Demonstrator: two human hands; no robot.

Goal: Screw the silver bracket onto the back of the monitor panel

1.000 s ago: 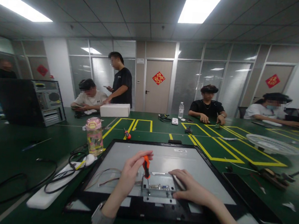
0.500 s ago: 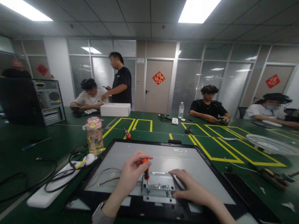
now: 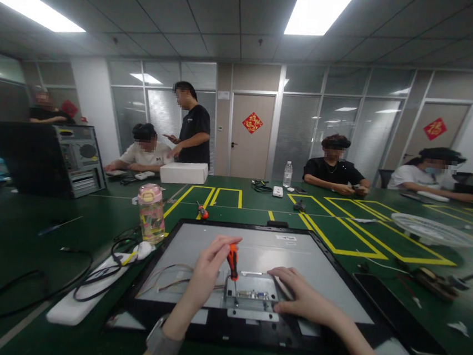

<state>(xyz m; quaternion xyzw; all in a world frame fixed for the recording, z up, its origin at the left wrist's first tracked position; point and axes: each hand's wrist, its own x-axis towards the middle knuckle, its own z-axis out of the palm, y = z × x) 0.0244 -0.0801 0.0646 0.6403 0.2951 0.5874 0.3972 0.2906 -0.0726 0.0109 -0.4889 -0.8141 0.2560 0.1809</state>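
A monitor [image 3: 327, 275] lies face down on the green table, its grey metal back showing. My left hand [image 3: 206, 272] is closed round an orange-handled screwdriver [image 3: 233, 262], held upright with its tip down on the small metal bracket with ports [image 3: 252, 300] near the monitor's front edge. My right hand [image 3: 302, 298] lies flat on the right side of that bracket, fingers stretched out. Thin wires [image 3: 168, 282] run over the panel to the left of the bracket.
A pink-capped bottle [image 3: 151, 214], black cables [image 3: 96, 284] and a white strip lie to the left. A computer case [image 3: 54, 157] stands at far left. A white box [image 3: 183, 173], a second screwdriver [image 3: 202, 211], a fan grille [image 3: 430, 228] and several seated people are beyond.
My left hand has turned the screwdriver a little between its fingers, so more of the orange handle shows. My right hand has stayed on the bracket. A person at far left has walked rightwards.
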